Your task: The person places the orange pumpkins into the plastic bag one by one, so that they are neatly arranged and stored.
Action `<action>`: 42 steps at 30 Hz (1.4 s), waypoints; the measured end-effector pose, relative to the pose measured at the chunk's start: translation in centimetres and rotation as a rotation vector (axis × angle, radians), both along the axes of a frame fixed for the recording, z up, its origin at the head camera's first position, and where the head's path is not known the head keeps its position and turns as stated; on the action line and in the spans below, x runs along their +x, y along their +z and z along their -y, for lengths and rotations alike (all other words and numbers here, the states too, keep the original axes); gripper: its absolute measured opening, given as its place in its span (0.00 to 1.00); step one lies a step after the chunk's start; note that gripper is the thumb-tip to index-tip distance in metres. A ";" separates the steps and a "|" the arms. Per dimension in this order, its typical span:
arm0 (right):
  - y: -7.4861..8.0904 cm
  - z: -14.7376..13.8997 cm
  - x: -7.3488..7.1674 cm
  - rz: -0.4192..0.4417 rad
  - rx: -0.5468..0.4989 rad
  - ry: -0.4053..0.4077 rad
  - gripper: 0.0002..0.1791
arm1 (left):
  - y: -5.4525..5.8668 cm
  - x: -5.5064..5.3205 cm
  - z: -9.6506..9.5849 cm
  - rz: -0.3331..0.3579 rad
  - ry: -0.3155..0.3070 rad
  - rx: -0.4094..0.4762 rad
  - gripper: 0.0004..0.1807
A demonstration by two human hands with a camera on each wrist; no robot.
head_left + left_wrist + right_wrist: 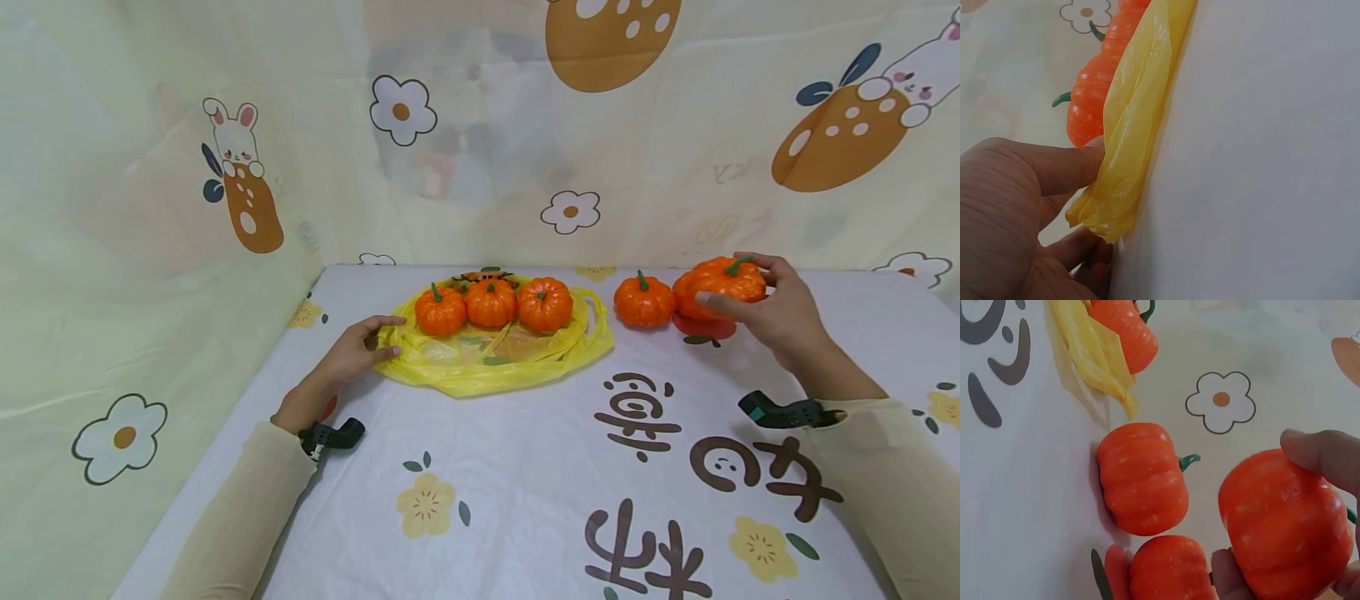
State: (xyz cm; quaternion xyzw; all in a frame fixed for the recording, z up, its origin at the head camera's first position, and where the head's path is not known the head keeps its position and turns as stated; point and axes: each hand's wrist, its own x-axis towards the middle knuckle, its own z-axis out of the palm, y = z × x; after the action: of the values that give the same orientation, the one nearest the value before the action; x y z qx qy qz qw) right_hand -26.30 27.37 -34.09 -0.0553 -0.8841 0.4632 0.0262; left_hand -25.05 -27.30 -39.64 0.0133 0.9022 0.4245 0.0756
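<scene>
My left hand [356, 348] pinches the left edge of a thin yellow plastic bag [480, 379] that lies spread on the table. Three small orange toy pumpkins [491, 303] stand in a row in the bag. In the left wrist view, the thumb and fingers meet the crumpled plastic bag [1132, 131]. At the right, my right hand [787, 312] grips another orange pumpkin [1285, 525] with a green stem, raised above the table. Left of it, one pumpkin [643, 302] sits on the cloth. A further pumpkin [1172, 569] is partly hidden behind the held one in the head view.
A white tablecloth [525, 467] printed with flowers and brown lettering covers the table. Behind and at the left hangs a pale curtain [472, 167] with rabbits and flowers. The bag's loop handle [600, 321] points toward the loose pumpkins.
</scene>
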 end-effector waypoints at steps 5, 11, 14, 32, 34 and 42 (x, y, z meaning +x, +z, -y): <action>0.2 0.5 0.3 -0.007 0.031 0.053 0.54 | 0.1 0.0 -0.1 0.006 0.003 0.000 0.26; 0.3 1.1 0.7 -0.009 0.035 0.115 0.55 | 0.2 0.1 -0.1 0.011 0.009 -0.003 0.26; 0.3 1.5 0.8 0.000 0.034 0.155 0.53 | 0.1 0.0 0.0 0.014 0.009 -0.002 0.26; 0.0 4.4 1.9 0.014 0.061 0.268 0.50 | 0.2 0.1 0.0 0.002 -0.005 -0.009 0.26; 0.0 4.7 2.1 0.019 0.067 0.276 0.50 | 0.1 0.1 0.0 0.005 -0.006 -0.008 0.26; -0.1 5.9 2.7 0.044 0.107 0.295 0.52 | 0.1 0.1 0.1 0.011 0.002 -0.007 0.26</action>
State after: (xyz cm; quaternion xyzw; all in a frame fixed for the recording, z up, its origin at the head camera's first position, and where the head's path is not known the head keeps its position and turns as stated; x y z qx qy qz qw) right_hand -23.61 21.45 -34.22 0.0664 -0.9065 0.4127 -0.0585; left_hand -24.98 -27.35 -39.56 0.0098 0.9033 0.4213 0.0799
